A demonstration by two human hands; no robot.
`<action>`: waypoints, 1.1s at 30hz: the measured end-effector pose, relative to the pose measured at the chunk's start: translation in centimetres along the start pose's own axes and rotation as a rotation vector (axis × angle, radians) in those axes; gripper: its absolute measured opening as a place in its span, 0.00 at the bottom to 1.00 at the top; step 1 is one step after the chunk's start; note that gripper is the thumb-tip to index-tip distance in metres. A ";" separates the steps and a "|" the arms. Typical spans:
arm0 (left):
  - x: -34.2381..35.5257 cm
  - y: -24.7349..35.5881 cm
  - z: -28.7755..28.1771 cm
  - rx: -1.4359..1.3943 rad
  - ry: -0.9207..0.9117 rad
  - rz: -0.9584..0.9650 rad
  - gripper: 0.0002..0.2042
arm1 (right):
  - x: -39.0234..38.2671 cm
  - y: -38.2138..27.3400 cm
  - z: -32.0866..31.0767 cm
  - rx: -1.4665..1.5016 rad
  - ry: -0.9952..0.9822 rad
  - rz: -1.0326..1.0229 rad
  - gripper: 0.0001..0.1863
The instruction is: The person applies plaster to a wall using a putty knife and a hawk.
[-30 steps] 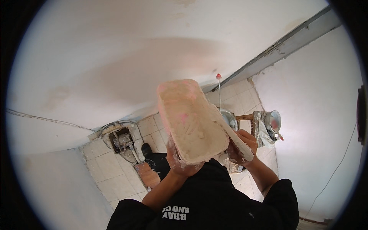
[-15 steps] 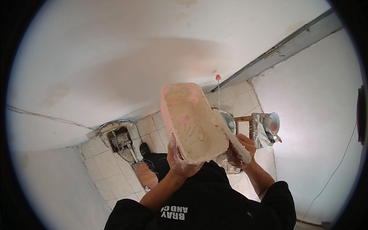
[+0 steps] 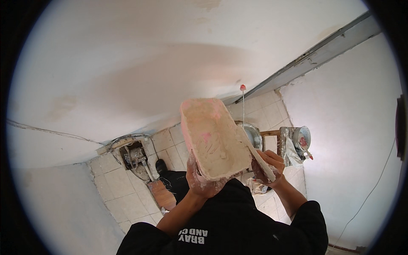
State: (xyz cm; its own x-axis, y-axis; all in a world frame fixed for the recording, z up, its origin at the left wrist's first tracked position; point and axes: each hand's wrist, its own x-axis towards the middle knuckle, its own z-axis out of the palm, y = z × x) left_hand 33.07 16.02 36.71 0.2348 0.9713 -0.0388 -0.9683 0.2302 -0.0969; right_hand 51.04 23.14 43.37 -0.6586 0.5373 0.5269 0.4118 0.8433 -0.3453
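Note:
My left hand is closed on the lower left of a pink rectangular tub, its inside and rim smeared thickly with beige plaster. Fingers of my right hand grip a long, flat tool coated in the same paste, held slanting along the tub's right edge; its exact shape is hidden under the plaster. Both forearms rise from black sleeves, and paste clings to my fingers.
Pale walls surround a tiled floor with an opened pit of pipes, loose cables and a wooden board. Rightward stand a wooden stool, a metal bucket, another round container and a thin rod with red top.
Over the last second the tub and the coated tool have shifted slightly down in the picture, with both hands keeping their grip. The tub's top end sits a little lower.

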 end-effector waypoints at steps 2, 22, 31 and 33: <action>0.0 0.0 -0.1 0.015 -0.017 0.011 0.37 | 0.0 0.0 0.0 0.002 -0.001 0.008 0.09; 0.0 -0.1 -0.3 0.034 -0.042 0.012 0.39 | -1.0 -0.5 0.0 -0.020 0.039 -0.012 0.10; 0.2 -0.2 0.7 0.091 0.005 0.017 0.39 | -1.6 -0.5 -0.7 -0.021 0.016 -0.026 0.09; 0.2 -0.2 1.0 0.088 0.045 0.010 0.39 | -1.4 -0.8 -0.9 -0.012 0.015 -0.028 0.10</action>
State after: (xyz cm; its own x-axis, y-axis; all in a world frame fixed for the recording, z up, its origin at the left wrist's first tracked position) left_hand 33.19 16.23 37.76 0.2268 0.9703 -0.0839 -0.9739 0.2268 -0.0091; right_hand 52.18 21.74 43.57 -0.6606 0.5133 0.5478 0.4008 0.8582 -0.3208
